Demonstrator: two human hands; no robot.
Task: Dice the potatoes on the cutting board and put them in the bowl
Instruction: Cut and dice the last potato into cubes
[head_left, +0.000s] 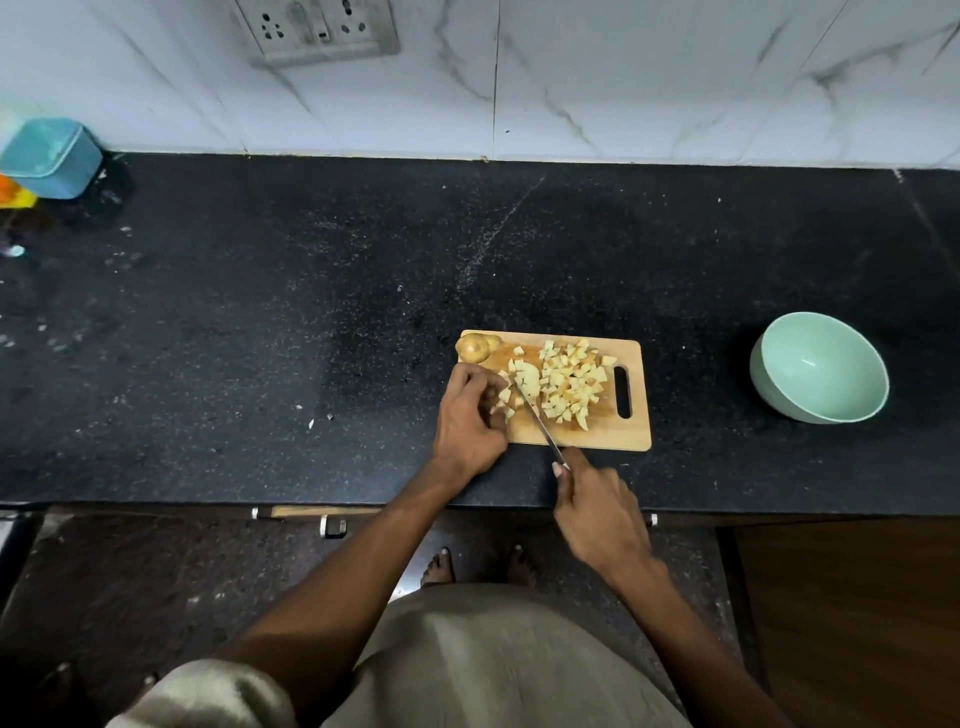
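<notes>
A wooden cutting board (618, 439) lies on the black counter. On it is a pile of diced potato (569, 384), and a whole unpeeled potato (474, 347) sits at its far left corner. My left hand (467, 421) presses down on a partly cut potato piece (525, 378) at the board's left side. My right hand (597, 512) grips a knife (540, 423), whose blade runs diagonally into that piece. A pale green bowl (852, 415) stands empty to the right of the board, tilted toward me.
A blue box (49, 156) and an orange item (13, 192) stand at the far left against the marble wall. A wall socket (317, 28) is above. Scattered crumbs and a small scrap (311, 423) lie on the counter left of the board.
</notes>
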